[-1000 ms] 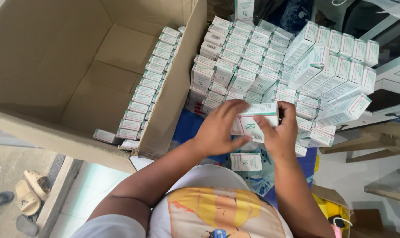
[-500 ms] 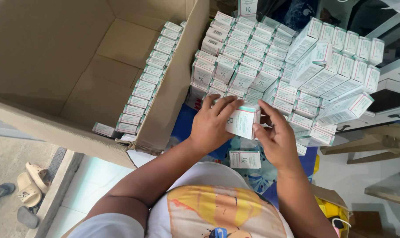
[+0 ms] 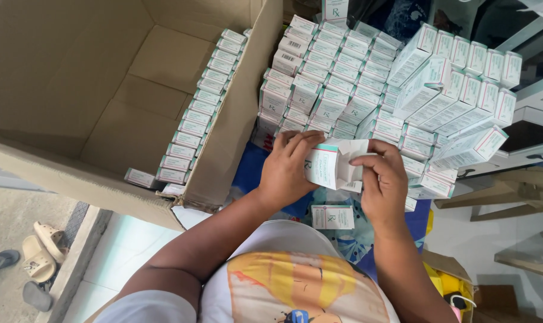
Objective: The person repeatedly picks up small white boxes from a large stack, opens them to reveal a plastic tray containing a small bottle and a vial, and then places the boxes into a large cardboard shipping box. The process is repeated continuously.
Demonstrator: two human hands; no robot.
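I see left hand point(image 3: 288, 170) pinching the small carton point(image 3: 323, 167), right hand point(image 3: 384, 182) fingertips pressing its open flap point(image 3: 354, 157); best tucked squarely.

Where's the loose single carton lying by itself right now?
In the head view, the lone carton lies flat on the blue patterned cloth, just below the two hands and the opened carton they hold.
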